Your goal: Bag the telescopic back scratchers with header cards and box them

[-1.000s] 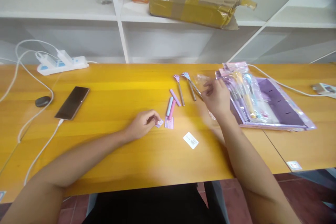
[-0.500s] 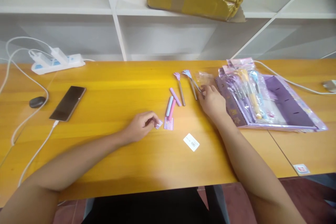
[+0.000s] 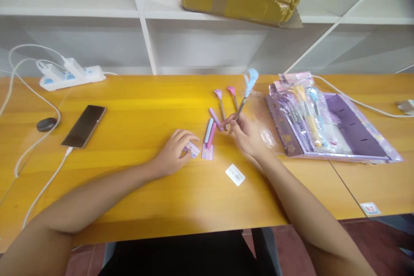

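Note:
My right hand (image 3: 247, 134) is closed around the metal rod of a back scratcher with a light blue, hand-shaped head (image 3: 250, 81), held tilted above the table. Two more back scratchers lie just beyond it, one with a purple head (image 3: 218, 93) and one with a pink head (image 3: 231, 90). My left hand (image 3: 174, 151) rests with fingers apart over a small printed card (image 3: 192, 150). Beside that card are a second printed card (image 3: 207, 153), a light blue handle tube (image 3: 208, 130), a pink tube (image 3: 211, 135) and a purple tube (image 3: 215, 118).
A white label card (image 3: 235, 174) lies nearer me. On the right, a purple display box (image 3: 362, 120) holds several bagged back scratchers (image 3: 305, 116), with clear plastic wrap (image 3: 267, 133) beside it. A phone (image 3: 84, 127), cables and power strip (image 3: 73, 78) occupy the left.
My right hand has lifted the blue back scratcher and brought it left and nearer, uncovering the pink-headed one. My left hand's fingers have spread, showing more of the card.

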### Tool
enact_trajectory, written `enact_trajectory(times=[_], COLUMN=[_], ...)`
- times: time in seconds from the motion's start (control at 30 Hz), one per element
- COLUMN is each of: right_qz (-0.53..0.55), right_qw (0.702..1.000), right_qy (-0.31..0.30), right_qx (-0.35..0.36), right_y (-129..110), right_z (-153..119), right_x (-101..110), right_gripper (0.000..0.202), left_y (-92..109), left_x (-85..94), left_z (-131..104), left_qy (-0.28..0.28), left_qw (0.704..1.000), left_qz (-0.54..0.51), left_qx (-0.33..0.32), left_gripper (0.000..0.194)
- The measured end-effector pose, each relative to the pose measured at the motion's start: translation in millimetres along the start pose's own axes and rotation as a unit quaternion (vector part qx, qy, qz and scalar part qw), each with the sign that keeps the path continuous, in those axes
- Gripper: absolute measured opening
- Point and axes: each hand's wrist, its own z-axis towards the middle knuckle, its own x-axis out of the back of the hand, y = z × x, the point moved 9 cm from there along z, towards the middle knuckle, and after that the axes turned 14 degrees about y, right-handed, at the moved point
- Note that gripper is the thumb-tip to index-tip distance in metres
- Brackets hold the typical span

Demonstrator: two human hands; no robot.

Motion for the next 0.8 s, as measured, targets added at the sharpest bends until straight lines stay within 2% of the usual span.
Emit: enact_trajectory(times=[0.13, 0.27, 0.4, 0.6, 0.7, 0.8], right_qz=[0.086, 0.217, 0.262, 0.239, 0.255, 0.262], right_qw=[0.992, 0.960, 0.946, 0.957, 0.955, 0.953], right_qy=[-0.082, -0.150, -0.097, -0.056, -0.053, -0.047], right_qx=[-0.037, -0.096, -0.162, -0.155, -0.143, -0.146], right_y=[-16, -25, -16, -4, -4, -2], right_z=[-18, -31, -28, -18, -16, -16], right_x=[-32, -49, -39, -29, -30, -28], right_gripper=[0.043, 0.044, 0.041, 0.046, 0.042, 0.038], left_y=[-13, -18, -15, -9, -12, -27], left_x=[4.1, 5.6, 1.7, -12.5, -8.3, 3.3], left_z=[-1, -1, -2, -4, 1, 8], left_qy=[0.031, 0.039, 0.010, -0.063, -0.043, 0.005], left_qw=[0.998, 0.997, 0.998, 0.988, 0.985, 0.984], left_qz=[0.025, 0.034, 0.054, 0.134, 0.158, 0.179], left_qx=[0.048, 0.059, 0.039, -0.047, -0.055, -0.017], left_gripper=[0.040, 0.042, 0.039, 0.044, 0.039, 0.021])
